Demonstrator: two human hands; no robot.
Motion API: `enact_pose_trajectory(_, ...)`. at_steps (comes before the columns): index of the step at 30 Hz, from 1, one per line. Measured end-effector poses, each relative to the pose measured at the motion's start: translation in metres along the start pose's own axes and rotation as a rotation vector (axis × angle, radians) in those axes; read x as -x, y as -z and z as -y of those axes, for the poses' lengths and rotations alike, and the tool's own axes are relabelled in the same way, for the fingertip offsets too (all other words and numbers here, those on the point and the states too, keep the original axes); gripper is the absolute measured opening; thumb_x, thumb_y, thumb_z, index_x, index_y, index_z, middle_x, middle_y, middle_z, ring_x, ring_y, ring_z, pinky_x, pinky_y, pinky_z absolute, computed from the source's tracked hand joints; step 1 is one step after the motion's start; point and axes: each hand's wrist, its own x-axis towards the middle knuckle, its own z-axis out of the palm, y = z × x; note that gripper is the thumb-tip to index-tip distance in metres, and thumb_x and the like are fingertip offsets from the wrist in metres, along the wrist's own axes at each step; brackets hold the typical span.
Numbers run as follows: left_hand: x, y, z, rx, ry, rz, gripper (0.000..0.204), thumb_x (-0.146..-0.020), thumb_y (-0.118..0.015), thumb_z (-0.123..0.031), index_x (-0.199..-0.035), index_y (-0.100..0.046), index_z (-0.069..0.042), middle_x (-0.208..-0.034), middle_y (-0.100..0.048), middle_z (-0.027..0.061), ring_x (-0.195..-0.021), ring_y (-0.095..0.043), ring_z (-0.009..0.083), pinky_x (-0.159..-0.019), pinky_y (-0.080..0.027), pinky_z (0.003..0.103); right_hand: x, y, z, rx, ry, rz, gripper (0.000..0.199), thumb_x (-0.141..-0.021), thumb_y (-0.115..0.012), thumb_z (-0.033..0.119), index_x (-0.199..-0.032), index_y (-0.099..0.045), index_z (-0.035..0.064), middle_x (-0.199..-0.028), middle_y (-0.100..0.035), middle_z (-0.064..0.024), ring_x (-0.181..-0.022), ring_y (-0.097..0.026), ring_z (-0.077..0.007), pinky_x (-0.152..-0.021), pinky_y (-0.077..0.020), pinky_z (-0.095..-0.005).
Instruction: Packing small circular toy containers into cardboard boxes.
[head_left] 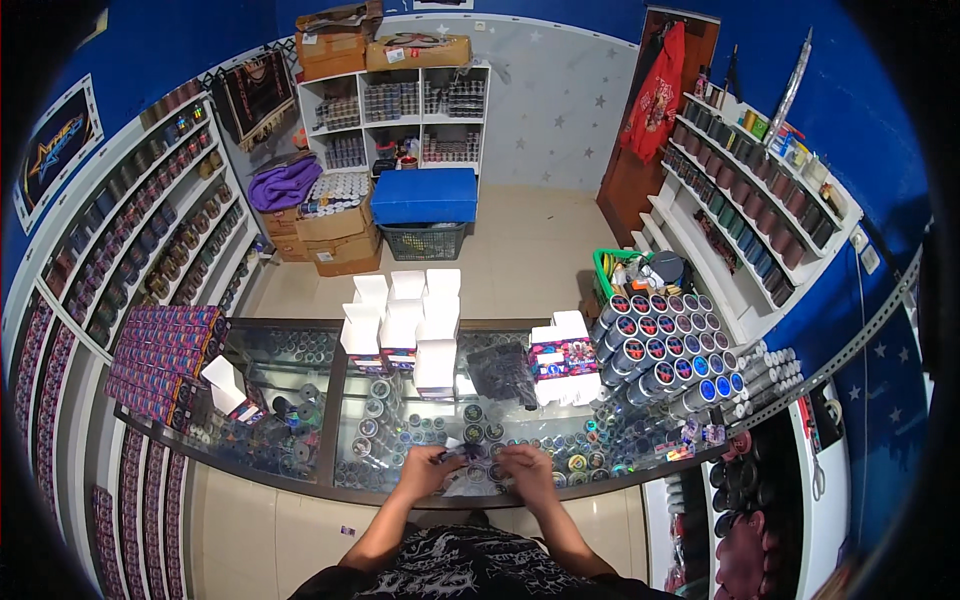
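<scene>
Small dark item [470,456], too tiny to identify, sits pinched between my left hand [425,468] and right hand [527,468] over the glass counter [300,400].

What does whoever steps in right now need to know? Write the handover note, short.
Left hand and right hand: both over the near edge of the glass counter, fingers pinching a small dark item between them; too small to tell what it is.
Open white boxes stand upright in a cluster at mid counter. A dark bag lies just to their right.
Stacked round cans with red and blue lids lie on their sides at the right end.
Stack of printed flat cartons sits at the left end.
Done: boxes are erected and open.
Left: whether any are filled cannot be seen.
</scene>
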Motion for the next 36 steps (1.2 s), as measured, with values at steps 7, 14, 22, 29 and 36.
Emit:
enact_pose_trajectory(7,0.014,0.05,0.008,0.219,0.135,-0.292,0.012,-0.084,-0.072,-0.01,-0.083,-0.073,0.001,-0.067,-0.064,-0.0039,-0.06,-0.049,0.0012,-0.052,-0.036,0.022,-0.038,0.139,0.028,-0.015,0.318,-0.694,0.021,-0.081,-0.067,0.0,-0.101,-0.062,0.0026,-0.083,-0.062,-0.0041,-0.069,-0.056,-0.0112,-0.067,-0.049,-0.0259)
enact_pose_trajectory(14,0.016,0.056,0.018,0.28,0.118,-0.396,0.013,-0.083,-0.073,-0.01,-0.08,-0.072,0.002,-0.069,-0.065,-0.0023,-0.06,-0.051,0.0021,-0.053,-0.038,0.022,-0.084,0.209,0.045,0.414,0.492,-1.2,0.056,-0.07,-0.084,0.019,-0.115,-0.056,0.0019,-0.101,-0.058,-0.0075,-0.077,-0.048,-0.0144,-0.073,-0.0445,-0.0281)
enact_pose_trajectory(22,0.023,0.053,0.014,0.248,0.133,-0.366,0.009,-0.084,-0.071,-0.007,-0.084,-0.073,0.002,-0.075,-0.068,0.0004,-0.064,-0.056,0.004,-0.058,-0.042,0.021,-0.106,0.219,0.06,0.601,0.547,-1.243,0.056,-0.065,-0.087,0.024,-0.108,-0.061,-0.0013,-0.099,-0.063,-0.0114,-0.088,-0.058,-0.0227,-0.081,-0.0473,-0.035)
enact_pose_trajectory(29,0.032,0.061,0.022,0.288,0.153,-0.412,0.012,-0.083,-0.073,-0.009,-0.079,-0.071,0.002,-0.072,-0.068,0.0002,-0.062,-0.053,0.0031,-0.056,-0.04,0.021,-0.111,0.215,0.071,0.59,0.526,-1.216,0.055,-0.064,-0.086,0.024,-0.106,-0.062,-0.0018,-0.099,-0.064,-0.0136,-0.092,-0.06,-0.0273,-0.084,-0.0469,-0.0387)
enact_pose_trajectory(36,0.034,0.059,0.023,0.301,0.153,-0.422,0.012,-0.083,-0.073,-0.009,-0.08,-0.071,0.003,-0.071,-0.067,-0.001,-0.061,-0.052,0.0025,-0.055,-0.038,0.021,-0.116,0.217,0.071,0.617,0.515,-1.213,0.057,-0.063,-0.086,0.024,-0.107,-0.061,-0.002,-0.096,-0.064,-0.0132,-0.088,-0.06,-0.0277,-0.082,-0.047,-0.0388)
